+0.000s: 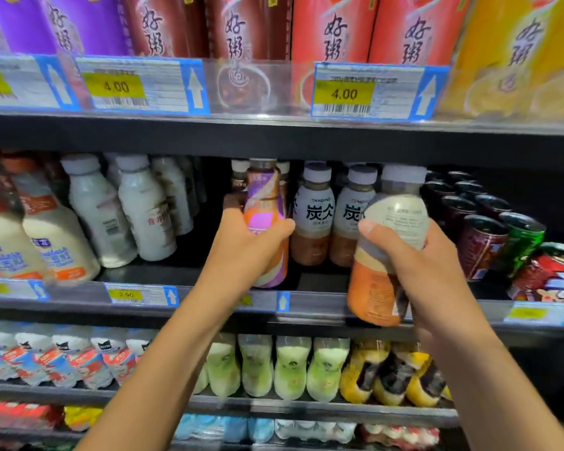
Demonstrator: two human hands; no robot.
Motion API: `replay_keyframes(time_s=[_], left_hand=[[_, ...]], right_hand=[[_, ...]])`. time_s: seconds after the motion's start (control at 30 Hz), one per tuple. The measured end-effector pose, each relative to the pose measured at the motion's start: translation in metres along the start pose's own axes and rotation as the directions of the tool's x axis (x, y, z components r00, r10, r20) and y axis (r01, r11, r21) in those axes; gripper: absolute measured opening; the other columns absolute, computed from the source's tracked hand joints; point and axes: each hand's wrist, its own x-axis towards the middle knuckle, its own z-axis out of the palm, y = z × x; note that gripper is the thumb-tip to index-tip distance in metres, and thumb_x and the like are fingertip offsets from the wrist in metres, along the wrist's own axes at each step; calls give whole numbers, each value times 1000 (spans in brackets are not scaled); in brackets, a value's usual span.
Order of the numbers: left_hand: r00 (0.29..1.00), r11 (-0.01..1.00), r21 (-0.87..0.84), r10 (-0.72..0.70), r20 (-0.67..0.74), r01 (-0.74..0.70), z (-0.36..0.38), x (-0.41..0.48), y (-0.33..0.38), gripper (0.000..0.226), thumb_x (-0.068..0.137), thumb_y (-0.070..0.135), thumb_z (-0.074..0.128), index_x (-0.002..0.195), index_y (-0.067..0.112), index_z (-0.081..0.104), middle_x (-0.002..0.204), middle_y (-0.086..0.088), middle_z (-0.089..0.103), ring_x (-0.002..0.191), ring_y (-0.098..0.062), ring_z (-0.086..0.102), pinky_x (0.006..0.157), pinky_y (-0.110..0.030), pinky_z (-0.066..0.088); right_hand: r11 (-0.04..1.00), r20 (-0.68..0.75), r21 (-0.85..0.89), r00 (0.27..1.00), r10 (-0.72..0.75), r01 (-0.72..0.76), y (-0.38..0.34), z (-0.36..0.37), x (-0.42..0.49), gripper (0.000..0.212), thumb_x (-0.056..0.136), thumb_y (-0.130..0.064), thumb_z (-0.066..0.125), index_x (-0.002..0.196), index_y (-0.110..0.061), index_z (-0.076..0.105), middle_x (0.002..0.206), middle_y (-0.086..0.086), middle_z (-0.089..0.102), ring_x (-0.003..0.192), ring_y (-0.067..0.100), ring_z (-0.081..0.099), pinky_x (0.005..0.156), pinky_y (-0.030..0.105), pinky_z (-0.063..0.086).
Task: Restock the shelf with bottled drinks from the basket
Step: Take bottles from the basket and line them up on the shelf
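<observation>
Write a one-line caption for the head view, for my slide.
A person's left hand holds a purple-orange bottle at the middle shelf while the right hand grips a grey-capped brown bottle.

A shop: stocked shelves [274, 138] of bottled drinks [313, 219] with price tags [344, 92] on the edges.

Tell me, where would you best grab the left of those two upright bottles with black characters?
Probably from the front, at the narrow neck just under the pale cap of the black-character bottle. It stands upright, its wide body crowded by its twin and the purple bottle in the left hand, while the shelf above blocks coming from the top.
</observation>
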Motion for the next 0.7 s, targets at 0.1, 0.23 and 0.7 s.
replay_keyframes(time_s=[0.1,0.23,0.7], left_hand=[[999,1000,-23,-15,-30,14,9,17,-4,42,67,37,67,101,15,54,84,-1,65,78,-20,62,77,-33,51],[987,986,41,-158,-37,160,18,28,-14,35,83,29,66,114,14,59,108,-9,66,87,-22,61,82,-31,46],[996,997,33,-70,48,68,19,37,-42,38,77,13,78,96,33,51,98,6,65,94,-18,65,85,-37,54]], right_hand=[[997,-86,70,996,-20,26,3,4,15,18,81,-26,79,93,-22,66,76,-7,72,68,6,68,51,20,49],[1000,-135,15,991,-13,16,14,12,31,24,75,-19,82,93,-21,67,81,-8,75,72,4,70,58,20,53],[945,-74,-312,994,79,-98,48,7,46,65,46,-56,81,97,-16,72,90,-1,76,85,17,72,81,45,61]])
